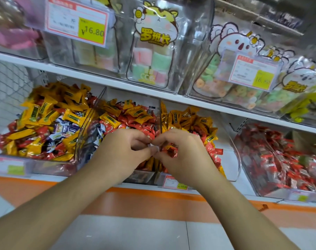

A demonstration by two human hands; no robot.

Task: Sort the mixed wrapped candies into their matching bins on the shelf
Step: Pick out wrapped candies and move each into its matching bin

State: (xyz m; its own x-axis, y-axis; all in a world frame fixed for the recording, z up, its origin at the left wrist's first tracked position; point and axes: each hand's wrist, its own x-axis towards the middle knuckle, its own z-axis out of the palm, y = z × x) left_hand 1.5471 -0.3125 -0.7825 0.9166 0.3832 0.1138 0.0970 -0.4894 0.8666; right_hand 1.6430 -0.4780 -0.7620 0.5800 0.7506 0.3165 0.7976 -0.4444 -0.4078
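Several clear bins stand on the lower shelf. The left bin (45, 161) holds mixed yellow, red and white-blue wrapped candies. Red and yellow ones are mixed in the middle bin (142, 175). To its right, another bin (234, 159) holds yellow and red candies, and the far right bin (272, 192) has red ones. My left hand (124, 150) and my right hand (182, 152) meet in front of the middle bins, fingertips pinched together. A red wrapped candy (169, 150) sits in my right hand's fingers; my left fingertips touch its white end.
The upper shelf (106, 82) carries clear bins of pastel marshmallows and ring gummies with cartoon stickers and price tags reading 16.80. An orange strip (153, 197) runs below the lower shelf, with grey floor beneath. A small red scrap (263, 207) lies on the orange strip at right.
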